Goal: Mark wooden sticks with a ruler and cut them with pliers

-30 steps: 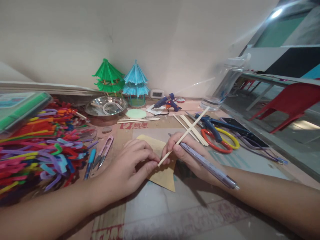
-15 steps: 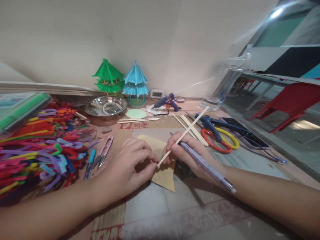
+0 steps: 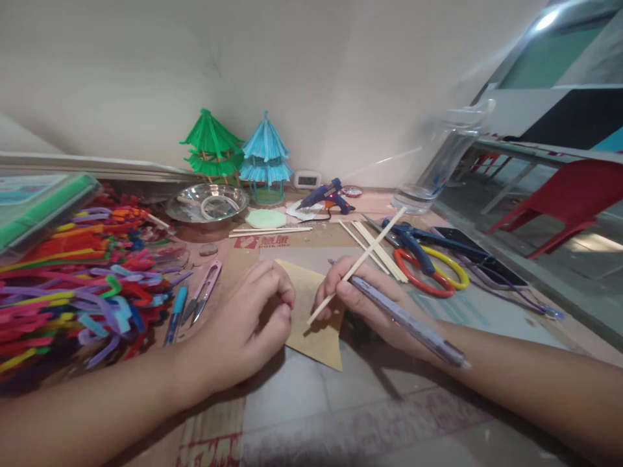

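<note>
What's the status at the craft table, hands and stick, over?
Right hand grips thin wooden stick and a pen. Left hand curled, resting on tan paper, off the stick. Loose sticks and scissors just beyond.

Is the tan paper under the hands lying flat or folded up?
Flat, as far as shown: the tan paper lies spread on the cardboard, its pointed corner flush with the surface. The left hand covers its left edge.
</note>
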Demonstrator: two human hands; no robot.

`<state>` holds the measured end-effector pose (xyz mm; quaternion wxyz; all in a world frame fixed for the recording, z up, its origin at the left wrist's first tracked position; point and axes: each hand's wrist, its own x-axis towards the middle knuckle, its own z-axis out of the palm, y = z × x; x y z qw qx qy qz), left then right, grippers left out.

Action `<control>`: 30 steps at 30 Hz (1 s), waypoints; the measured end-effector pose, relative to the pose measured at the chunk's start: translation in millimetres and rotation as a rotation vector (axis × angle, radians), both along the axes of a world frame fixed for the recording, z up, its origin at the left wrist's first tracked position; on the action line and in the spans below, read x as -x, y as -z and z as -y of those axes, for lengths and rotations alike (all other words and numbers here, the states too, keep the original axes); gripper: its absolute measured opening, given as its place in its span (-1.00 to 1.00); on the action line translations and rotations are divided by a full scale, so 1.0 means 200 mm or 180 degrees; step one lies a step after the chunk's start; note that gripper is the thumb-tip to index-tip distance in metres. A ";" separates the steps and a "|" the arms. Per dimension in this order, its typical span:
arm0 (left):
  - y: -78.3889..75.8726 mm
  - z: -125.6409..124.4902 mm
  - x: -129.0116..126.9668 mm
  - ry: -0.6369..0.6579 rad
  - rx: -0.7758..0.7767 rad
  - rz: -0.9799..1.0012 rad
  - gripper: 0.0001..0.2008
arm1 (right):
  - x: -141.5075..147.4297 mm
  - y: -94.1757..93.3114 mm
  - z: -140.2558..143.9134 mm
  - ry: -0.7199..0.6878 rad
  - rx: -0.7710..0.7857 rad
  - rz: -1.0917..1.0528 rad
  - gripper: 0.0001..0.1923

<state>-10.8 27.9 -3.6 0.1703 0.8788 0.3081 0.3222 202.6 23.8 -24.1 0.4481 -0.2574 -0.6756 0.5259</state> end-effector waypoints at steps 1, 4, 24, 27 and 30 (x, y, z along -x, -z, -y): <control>0.00 0.01 0.00 0.0094 -0.0014 0.0012 -0.85 | 0.00 0.01 -0.01 0.0032 -0.0002 -0.0116 -0.74; -0.01 0.01 0.00 0.0203 -0.0058 -0.0041 -0.85 | 0.00 0.03 -0.02 -0.0026 0.0060 -0.0363 -0.79; 0.04 -0.03 -0.01 -0.0021 -0.0251 -0.0296 -0.93 | 0.00 -0.04 0.01 0.0361 -0.0057 0.0249 -0.74; 0.03 -0.03 -0.01 -0.0050 -0.0247 -0.0313 -0.92 | 0.00 -0.05 0.01 0.0389 -0.0029 0.0277 -0.73; 0.03 -0.03 -0.01 -0.0074 -0.0277 -0.0328 -0.91 | 0.00 -0.05 0.01 0.0379 0.0005 0.0229 -0.73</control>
